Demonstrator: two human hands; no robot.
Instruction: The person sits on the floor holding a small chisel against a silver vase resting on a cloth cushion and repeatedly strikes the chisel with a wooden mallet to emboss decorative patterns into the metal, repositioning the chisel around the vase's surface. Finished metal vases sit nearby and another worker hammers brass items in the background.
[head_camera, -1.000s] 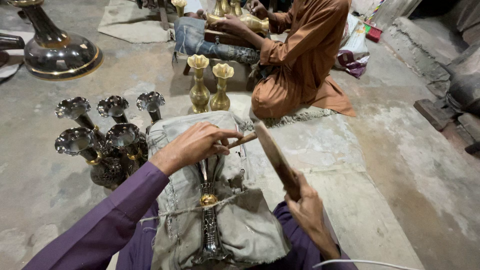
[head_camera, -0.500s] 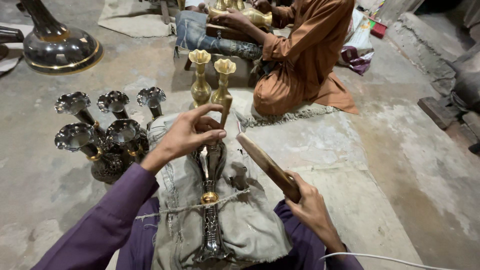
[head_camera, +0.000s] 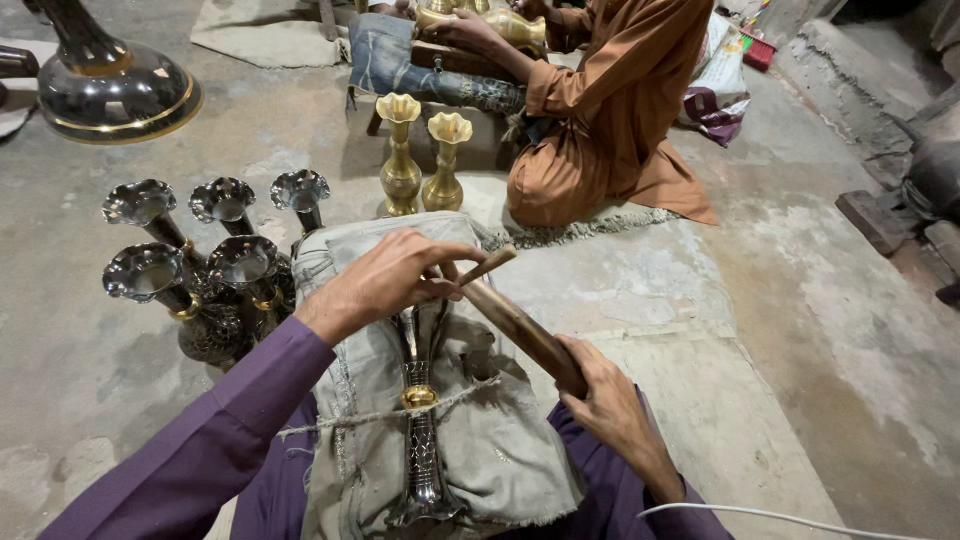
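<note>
Head view: the vase (head_camera: 420, 420) lies on its side on a grey cloth (head_camera: 470, 450) over the person's lap in the lower middle of the frame, its long axis running almost straight up and down the picture — foot toward the bottom edge, neck toward the centre, where it passes under the left hand. A cord (head_camera: 380, 415) crosses it at the gold band. The left hand (head_camera: 395, 280) sits right over the neck end, fingers curled shut around a short chisel (head_camera: 487, 266) whose free end points to the upper right. The right hand (head_camera: 600, 400), lower right, is closed around the handle of a wooden mallet (head_camera: 520, 328); the mallet slants from that hand up and left, and its far end lies just beside the chisel — whether touching, I cannot tell. So the left hand is the nearer one to the vase, the right well off to its right side. Dark vases (head_camera: 200, 260) stand at the left, two brass vases (head_camera: 425, 160) at upper centre, and a second person (head_camera: 610, 110) sits beyond them.
</note>
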